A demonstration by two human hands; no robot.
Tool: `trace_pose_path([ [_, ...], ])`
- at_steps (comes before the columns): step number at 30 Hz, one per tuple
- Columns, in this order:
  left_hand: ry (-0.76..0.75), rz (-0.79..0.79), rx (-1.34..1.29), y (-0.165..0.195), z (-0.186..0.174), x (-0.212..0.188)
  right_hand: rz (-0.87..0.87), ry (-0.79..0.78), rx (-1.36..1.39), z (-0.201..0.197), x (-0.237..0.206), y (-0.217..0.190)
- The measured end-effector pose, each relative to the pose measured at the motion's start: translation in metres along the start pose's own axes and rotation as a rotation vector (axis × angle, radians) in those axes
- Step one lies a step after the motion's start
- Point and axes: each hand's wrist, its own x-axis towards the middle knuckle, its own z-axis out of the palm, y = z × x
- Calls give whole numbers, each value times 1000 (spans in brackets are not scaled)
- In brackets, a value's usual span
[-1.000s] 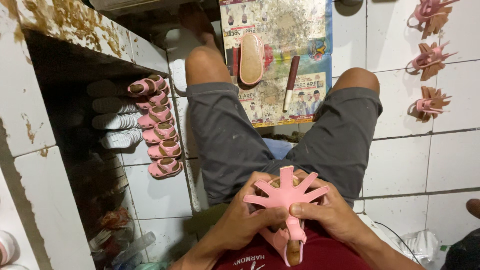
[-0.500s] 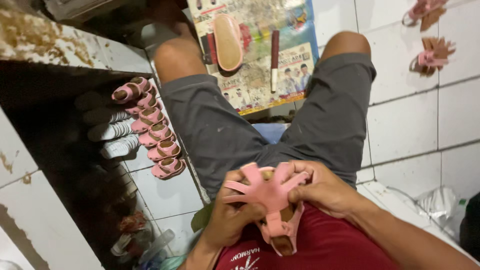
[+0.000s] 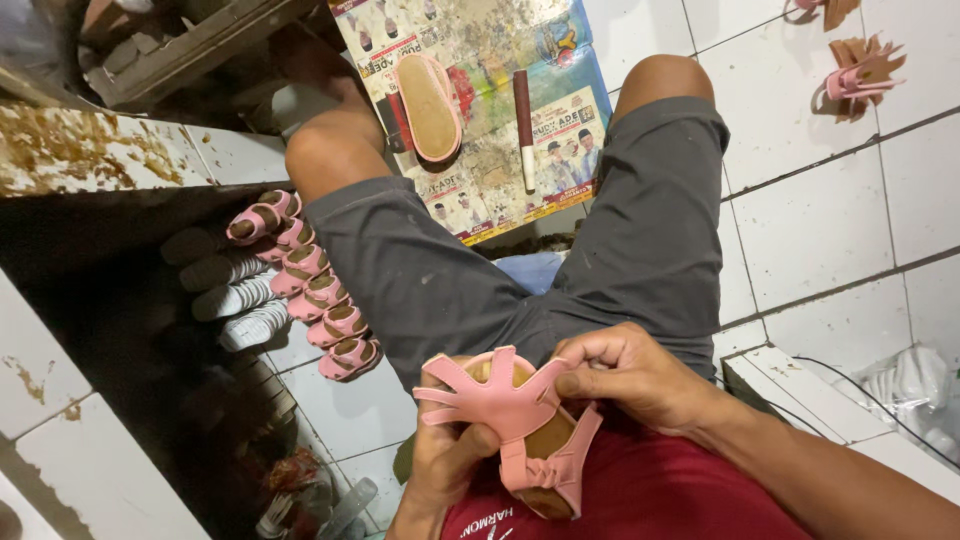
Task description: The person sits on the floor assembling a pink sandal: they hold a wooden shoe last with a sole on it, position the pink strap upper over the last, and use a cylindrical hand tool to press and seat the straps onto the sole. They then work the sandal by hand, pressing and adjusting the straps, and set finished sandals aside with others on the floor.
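A small pink sandal upper (image 3: 505, 405) with several straps splayed out sits on a tan form in my lap. My left hand (image 3: 450, 455) grips it from below, thumb on the pink piece. My right hand (image 3: 630, 375) pinches its right-side straps with curled fingers. My legs in grey shorts (image 3: 560, 260) stretch out ahead on the white tile floor.
A row of finished pink sandals (image 3: 305, 285) lies on the floor at the left beside a dark shelf opening. Ahead, a tan insole (image 3: 428, 105) and a dark stick (image 3: 525, 125) rest on a printed paper sheet (image 3: 480, 120). More pink uppers (image 3: 860, 70) lie at top right.
The view has swung left and tilted. My hands have turned the pink upper slightly, and my right fingers have closed tighter on its straps.
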Motion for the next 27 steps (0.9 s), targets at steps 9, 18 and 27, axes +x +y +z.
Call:
trace_pose_path([
  [9, -28, -18, -55, -3, -3, 2, 53, -112, -50, -1, 3, 3],
  [18, -17, -40, 4, 4, 1, -5, 82, -164, 127, 4, 9, 5],
  [27, -31, -66, 90, 3, -6, -13, 233, -255, 203, 1, 20, 3],
])
